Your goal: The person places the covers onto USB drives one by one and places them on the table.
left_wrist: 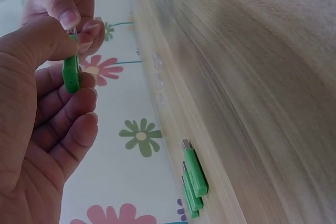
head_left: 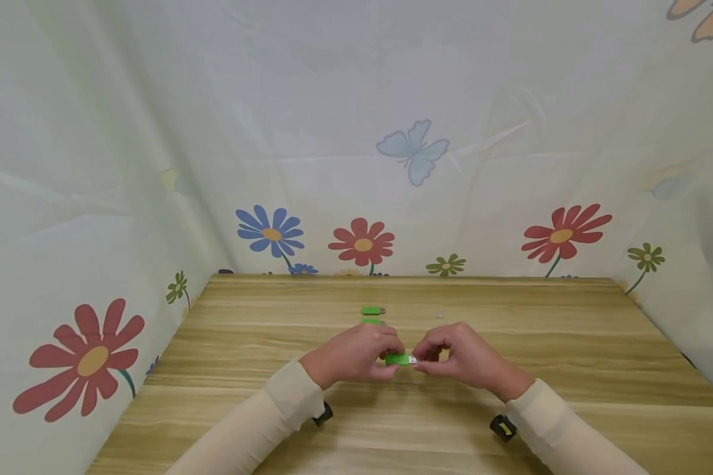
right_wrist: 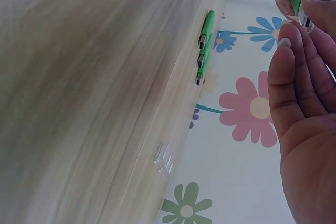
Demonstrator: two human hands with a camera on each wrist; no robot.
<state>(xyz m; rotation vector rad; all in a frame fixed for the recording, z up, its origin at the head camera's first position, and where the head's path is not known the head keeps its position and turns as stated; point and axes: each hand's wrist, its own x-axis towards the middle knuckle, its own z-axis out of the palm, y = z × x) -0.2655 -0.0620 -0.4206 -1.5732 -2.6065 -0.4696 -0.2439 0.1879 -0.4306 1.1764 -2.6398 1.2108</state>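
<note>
USB stick [head_left: 397,359] at the lower centre of the head view is pinched by the fingers of our left hand [head_left: 358,355] while those of our right hand [head_left: 466,356] grip its clear cap [right_wrist: 307,24], so we should probably keep both straight in line.

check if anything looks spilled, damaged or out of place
Nothing stands out: three green USB sticks lie in a row, plugs facing one way, and the clear caps lie grouped apart from them. The left hand holds another stick. No spill or damage shows, though the caps are too small to inspect.
</note>
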